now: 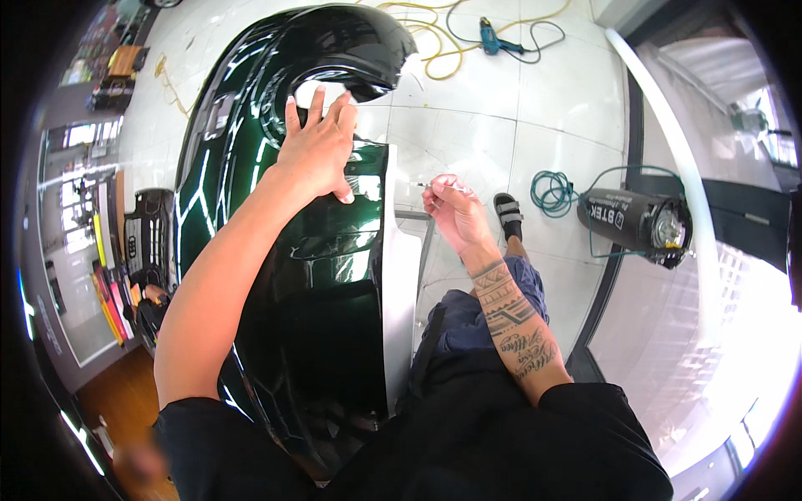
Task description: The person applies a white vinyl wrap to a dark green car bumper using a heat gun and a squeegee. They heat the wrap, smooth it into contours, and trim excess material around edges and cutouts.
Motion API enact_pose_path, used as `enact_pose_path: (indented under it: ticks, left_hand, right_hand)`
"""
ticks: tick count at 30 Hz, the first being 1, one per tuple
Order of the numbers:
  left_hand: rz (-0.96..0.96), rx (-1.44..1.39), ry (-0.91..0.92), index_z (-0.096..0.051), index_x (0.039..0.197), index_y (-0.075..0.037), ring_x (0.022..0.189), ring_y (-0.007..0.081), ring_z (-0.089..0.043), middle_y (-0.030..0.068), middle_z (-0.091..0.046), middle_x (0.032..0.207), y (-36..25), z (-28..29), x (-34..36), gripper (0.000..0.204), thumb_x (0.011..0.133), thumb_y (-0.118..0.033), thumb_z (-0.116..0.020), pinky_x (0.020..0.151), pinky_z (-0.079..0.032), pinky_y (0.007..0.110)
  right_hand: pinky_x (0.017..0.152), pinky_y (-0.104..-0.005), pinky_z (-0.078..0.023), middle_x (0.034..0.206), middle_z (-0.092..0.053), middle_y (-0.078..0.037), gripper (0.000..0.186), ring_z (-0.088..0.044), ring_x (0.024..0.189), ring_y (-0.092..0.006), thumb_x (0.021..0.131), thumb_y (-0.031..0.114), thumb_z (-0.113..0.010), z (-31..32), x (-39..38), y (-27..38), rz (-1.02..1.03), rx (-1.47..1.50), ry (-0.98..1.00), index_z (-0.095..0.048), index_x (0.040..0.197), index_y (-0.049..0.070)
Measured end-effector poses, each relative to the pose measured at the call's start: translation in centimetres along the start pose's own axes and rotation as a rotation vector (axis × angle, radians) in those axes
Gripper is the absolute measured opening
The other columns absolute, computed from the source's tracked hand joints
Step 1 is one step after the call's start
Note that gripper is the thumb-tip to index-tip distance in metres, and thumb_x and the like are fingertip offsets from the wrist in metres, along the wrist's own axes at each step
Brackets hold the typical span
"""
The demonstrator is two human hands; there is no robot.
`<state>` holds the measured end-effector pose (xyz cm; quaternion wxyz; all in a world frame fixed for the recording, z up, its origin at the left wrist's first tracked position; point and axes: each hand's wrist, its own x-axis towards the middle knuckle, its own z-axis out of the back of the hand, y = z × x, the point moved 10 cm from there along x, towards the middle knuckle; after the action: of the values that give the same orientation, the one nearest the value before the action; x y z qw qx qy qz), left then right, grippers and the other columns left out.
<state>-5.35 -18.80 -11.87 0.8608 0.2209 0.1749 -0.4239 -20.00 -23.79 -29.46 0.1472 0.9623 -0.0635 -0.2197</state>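
Observation:
A glossy dark green car body panel (pixel 322 259), curved and with an opening near its far end, stands in front of me on the left. My left hand (pixel 322 146) lies on it with fingers spread, the fingertips beside the opening and the thumb near the panel's right edge. Along that edge runs a pale strip (pixel 401 284). To the right of the panel and apart from it, my right hand (pixel 454 204) pinches a slim small tool (pixel 424 185) with a thin dark tip pointing left, toward the panel. My fingers hide most of the tool.
On the tiled floor at the far side lie a blue heat gun (pixel 497 37) and yellow cables (pixel 447 54). A coiled green hose (pixel 553 194) and a black cylinder (pixel 635 221) are at the right. Another car bumper (pixel 150 234) stands at the left.

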Motion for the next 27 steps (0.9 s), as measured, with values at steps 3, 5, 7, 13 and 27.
enact_pose_path:
  ticks: [3,5,7,13,27]
  left_hand:
    - [-0.016,-0.003,0.198,-0.037,0.115,-0.005,0.127,0.0378,-0.049,0.0188,-0.06,0.122,-1.2,-1.7,1.4,0.094,0.046,-0.032,-0.095,0.114,-0.021,0.064]
    - [0.011,0.007,0.293,-0.037,0.114,-0.003,0.111,0.0359,-0.06,0.0184,-0.066,0.104,-1.9,-2.6,2.0,0.094,0.046,-0.032,-0.096,0.108,-0.033,0.057]
    - [0.011,0.011,0.282,-0.036,0.113,-0.002,0.107,0.0361,-0.062,0.017,-0.068,0.095,-2.5,-2.8,2.5,0.094,0.046,-0.031,-0.096,0.101,-0.038,0.053]
    - [0.057,0.068,0.313,-0.039,0.11,-0.003,0.104,0.0322,-0.064,0.0144,-0.07,0.094,-3.7,-2.7,2.9,0.088,0.049,-0.03,-0.096,0.094,-0.043,0.049]
    - [0.11,0.077,0.344,-0.038,0.113,-0.001,0.1,0.0335,-0.065,0.0167,-0.068,0.092,-3.6,-3.8,3.3,0.093,0.045,-0.028,-0.097,0.089,-0.042,0.047]
  right_hand:
    - [0.077,-0.0298,-0.043,0.086,-0.065,-0.006,0.004,-0.059,0.083,-0.0153,0.09,0.008,-0.063,0.7,0.0,0.3,0.006,0.003,-0.015,-0.06,0.091,0.008]
    - [0.078,-0.0306,-0.044,0.086,-0.064,-0.005,0.004,-0.059,0.082,-0.0157,0.089,0.009,-0.065,0.8,0.0,0.1,-0.004,0.0,-0.019,-0.06,0.091,0.008]
    - [0.079,-0.031,-0.045,0.086,-0.064,-0.004,0.005,-0.059,0.083,-0.0157,0.09,0.01,-0.065,0.9,0.0,-0.3,-0.016,-0.001,-0.014,-0.061,0.09,0.009]
    - [0.081,-0.0304,-0.044,0.088,-0.066,-0.003,0.006,-0.061,0.086,-0.0144,0.089,0.011,-0.067,0.0,0.1,-2.5,-0.066,0.053,0.022,-0.061,0.091,0.01]
    - [0.091,-0.0444,-0.045,0.088,-0.064,-0.003,0.007,-0.062,0.093,-0.0176,0.089,0.013,-0.067,-0.6,-0.8,-5.6,-0.209,0.35,0.022,-0.06,0.087,0.012]
